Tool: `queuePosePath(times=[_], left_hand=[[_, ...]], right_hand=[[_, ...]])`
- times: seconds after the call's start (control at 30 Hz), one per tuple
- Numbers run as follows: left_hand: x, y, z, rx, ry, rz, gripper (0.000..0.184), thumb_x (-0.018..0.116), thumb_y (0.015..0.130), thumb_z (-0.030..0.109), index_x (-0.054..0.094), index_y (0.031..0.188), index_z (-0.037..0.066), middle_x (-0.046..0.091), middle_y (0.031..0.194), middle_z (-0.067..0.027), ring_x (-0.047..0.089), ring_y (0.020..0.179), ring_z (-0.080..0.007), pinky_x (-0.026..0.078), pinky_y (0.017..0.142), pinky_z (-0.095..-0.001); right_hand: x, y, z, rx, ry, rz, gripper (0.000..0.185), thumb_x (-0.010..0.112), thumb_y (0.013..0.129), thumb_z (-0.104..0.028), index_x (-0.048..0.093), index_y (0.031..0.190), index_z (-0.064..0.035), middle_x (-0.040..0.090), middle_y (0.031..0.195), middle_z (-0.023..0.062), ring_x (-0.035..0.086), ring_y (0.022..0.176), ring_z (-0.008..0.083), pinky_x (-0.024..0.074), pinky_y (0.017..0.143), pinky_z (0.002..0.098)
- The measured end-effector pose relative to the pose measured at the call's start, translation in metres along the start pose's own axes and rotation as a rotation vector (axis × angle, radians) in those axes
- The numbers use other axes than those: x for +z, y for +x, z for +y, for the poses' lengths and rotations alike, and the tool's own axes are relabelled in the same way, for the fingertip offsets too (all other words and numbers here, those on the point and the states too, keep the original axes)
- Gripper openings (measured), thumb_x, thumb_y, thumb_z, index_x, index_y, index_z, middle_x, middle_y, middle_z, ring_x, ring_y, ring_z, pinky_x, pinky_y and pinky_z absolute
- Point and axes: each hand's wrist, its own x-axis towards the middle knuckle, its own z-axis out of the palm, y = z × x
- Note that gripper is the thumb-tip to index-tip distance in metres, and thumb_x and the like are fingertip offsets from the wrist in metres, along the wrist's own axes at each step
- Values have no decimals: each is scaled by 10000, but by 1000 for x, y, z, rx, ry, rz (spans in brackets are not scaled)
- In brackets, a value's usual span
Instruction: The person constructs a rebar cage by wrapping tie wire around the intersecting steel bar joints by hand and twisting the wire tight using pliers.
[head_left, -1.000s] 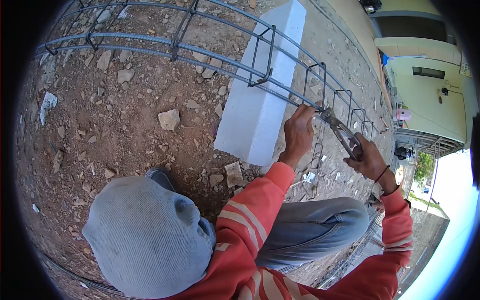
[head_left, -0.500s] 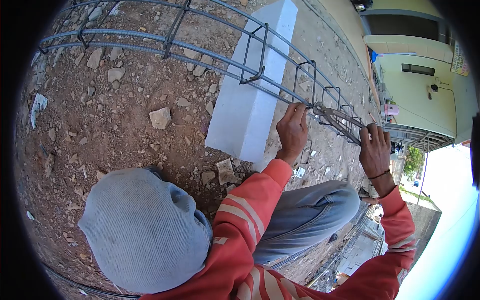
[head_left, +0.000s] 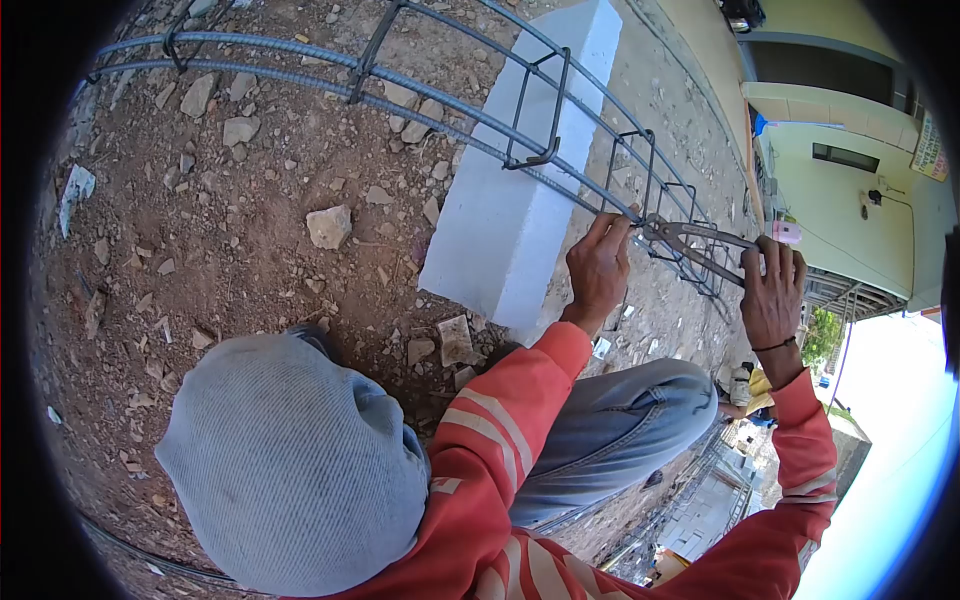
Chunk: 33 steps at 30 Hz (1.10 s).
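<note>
A long rebar cage [head_left: 440, 125], made of ribbed bars with square stirrups, runs from the upper left toward the right. My left hand [head_left: 598, 268] is closed at the cage's near bar, fingertips pinched beside a stirrup corner; any thin wire there is too small to make out. My right hand [head_left: 772, 295] grips the handles of metal pincers [head_left: 695, 245]. Their jaws meet the bar joint right by my left fingertips. The handles stand a little apart.
A white block [head_left: 510, 215] lies under the cage. Stones [head_left: 329, 227] and rubble litter the dirt ground. My bent knees [head_left: 300, 460] are close below. Another person in yellow [head_left: 760, 392] is partly visible behind my right arm. A pale green building [head_left: 840, 190] stands at the right.
The cage, block and both hands appear slightly further right and lower in view. The pincers' handles look turned, with the jaws still at the joint. Yellow clothing now shows behind my right arm.
</note>
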Motion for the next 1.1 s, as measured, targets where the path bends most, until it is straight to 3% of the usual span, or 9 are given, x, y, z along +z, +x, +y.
queuePosePath(times=[0.3, 0.5, 0.67, 0.77, 0.87, 1.0, 1.07, 1.1], left_hand=[[3, -2, -2, -30, 25, -28, 376, 576, 890, -18, 671, 1224, 127, 649, 1014, -63, 675, 789, -313, 530, 651, -399], [3, -2, -1, -39, 66, -39, 437, 579, 855, -32, 665, 1241, 155, 646, 1007, -54, 672, 803, -303, 531, 661, -396], [5, -2, -2, -38, 84, -39, 473, 588, 829, -47, 665, 1244, 166, 643, 1002, -50, 657, 786, -291, 521, 663, -396], [7, -1, -4, -23, 112, -34, 495, 594, 820, -54, 662, 1255, 172, 641, 995, -49, 649, 779, -286, 514, 662, -398], [6, -1, -7, 6, 145, -37, 522, 600, 816, -53, 655, 1277, 185, 636, 980, -50, 645, 779, -282, 509, 656, -397], [2, 0, -7, 17, 159, -60, 542, 605, 815, -46, 653, 1292, 208, 626, 952, -49, 639, 775, -276, 508, 651, -393], [4, 1, -9, 11, 149, -61, 540, 602, 816, -47, 655, 1289, 209, 625, 948, -47, 637, 771, -276, 508, 652, -393], [4, 0, -9, 2, 144, -67, 538, 599, 816, -48, 658, 1285, 210, 624, 945, -45, 635, 767, -275, 509, 653, -393]], right_hand=[[3, 8, 5, -38, -5, 67, 206, 609, 834, -54, 546, 1029, -59, 548, 1187, 106, 533, 1131, 281, 368, 1035, 494], [12, 8, 18, -30, 62, -2, 240, 628, 779, -36, 547, 1005, -49, 568, 1153, 112, 547, 1078, 304, 397, 985, 505], [30, 63, 64, -348, 183, 37, 319, 635, 645, -73, 558, 953, -41, 571, 1026, 103, 554, 942, 312, 461, 848, 450], [44, 111, 86, -538, 188, 29, 316, 633, 618, -39, 555, 925, -43, 569, 968, 89, 561, 927, 291, 481, 827, 418], [38, 119, 85, -580, 191, 30, 316, 630, 626, -31, 560, 934, -39, 591, 937, 88, 577, 891, 303, 498, 792, 412], [7, 85, 80, -449, 282, -351, 353, 608, 673, 8, 532, 1016, -25, 629, 824, 131, 630, 769, 357, 515, 675, 442], [-24, 63, 58, -267, 388, -707, 321, 586, 718, 4, 514, 1031, -5, 636, 753, 176, 636, 700, 395, 510, 636, 481], [-28, 51, 45, -178, 694, -700, 290, 642, 760, -23, 496, 1008, 16, 624, 659, 184, 643, 612, 391, 513, 586, 466]])
